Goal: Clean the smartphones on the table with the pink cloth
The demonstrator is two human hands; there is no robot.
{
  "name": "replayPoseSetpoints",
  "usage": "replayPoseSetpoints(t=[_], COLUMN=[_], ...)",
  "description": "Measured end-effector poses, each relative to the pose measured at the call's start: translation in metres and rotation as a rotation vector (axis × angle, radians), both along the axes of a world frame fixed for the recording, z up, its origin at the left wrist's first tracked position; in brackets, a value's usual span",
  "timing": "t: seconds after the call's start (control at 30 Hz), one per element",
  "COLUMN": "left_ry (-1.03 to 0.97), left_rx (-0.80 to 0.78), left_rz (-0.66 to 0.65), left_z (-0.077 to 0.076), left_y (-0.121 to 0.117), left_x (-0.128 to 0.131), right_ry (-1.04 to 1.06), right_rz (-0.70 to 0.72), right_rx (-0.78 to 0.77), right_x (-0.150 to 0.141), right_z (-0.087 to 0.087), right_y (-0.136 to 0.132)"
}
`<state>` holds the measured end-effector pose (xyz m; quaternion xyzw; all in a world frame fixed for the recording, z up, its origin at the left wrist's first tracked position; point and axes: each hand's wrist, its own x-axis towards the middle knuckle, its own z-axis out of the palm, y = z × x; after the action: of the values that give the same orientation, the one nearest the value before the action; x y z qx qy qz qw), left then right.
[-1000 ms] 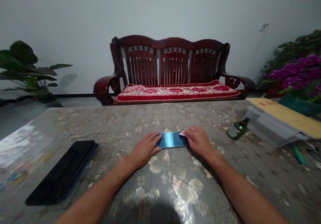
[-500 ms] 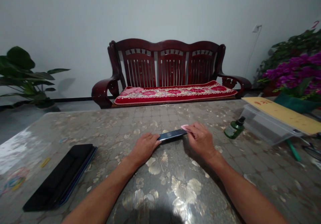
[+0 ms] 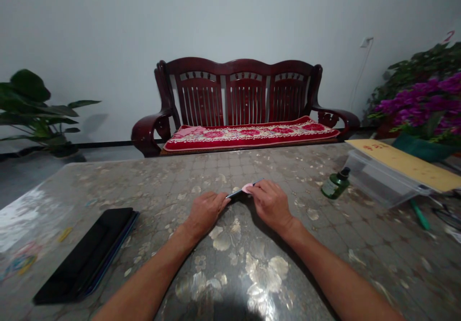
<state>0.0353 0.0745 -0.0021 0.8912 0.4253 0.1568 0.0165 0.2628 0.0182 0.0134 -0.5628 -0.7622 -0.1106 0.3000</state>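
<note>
A slim dark-blue phone (image 3: 235, 194), seen nearly edge-on, is held above the table in the middle of the head view. My left hand (image 3: 207, 211) grips its left end between thumb and fingers. In my right hand (image 3: 272, 202) is a small pink cloth (image 3: 247, 187), pinched and pressed against the phone's edge near its middle. The right fingers hide much of the phone's right part. A stack of black phones (image 3: 88, 251) lies on the table to the left of my left arm.
A green pump bottle (image 3: 334, 184) stands right of my hands, beside a clear plastic box (image 3: 378, 179) with a yellow board (image 3: 406, 162) on top. A green-handled tool (image 3: 419, 215) lies nearby. Rubber bands (image 3: 25, 261) are at far left. Beyond the table (image 3: 144, 177) stands a wooden bench (image 3: 245, 90).
My right hand has slid left along the phone with the pink cloth. The phone has tilted from showing a broad face to nearly edge-on. My left hand keeps its hold.
</note>
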Motion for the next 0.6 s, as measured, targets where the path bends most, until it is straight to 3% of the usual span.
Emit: replayPoseSetpoints(t=[0.13, 0.33, 0.6], left_ry=[-0.014, -0.214, -0.364], left_rx=[-0.009, -0.09, -0.373], left_rz=[0.035, 0.103, 0.327], left_z=[0.001, 0.006, -0.001], left_y=[0.0, 0.006, 0.025], left_x=[0.0, 0.004, 0.005], right_ry=[0.161, 0.482, 1.131], right_rz=[-0.132, -0.169, -0.158], right_rx=[-0.021, -0.072, -0.128], right_x=[0.022, 0.039, 0.04], right_z=[-0.004, -0.028, -0.057], right_y=[0.009, 0.02, 0.034])
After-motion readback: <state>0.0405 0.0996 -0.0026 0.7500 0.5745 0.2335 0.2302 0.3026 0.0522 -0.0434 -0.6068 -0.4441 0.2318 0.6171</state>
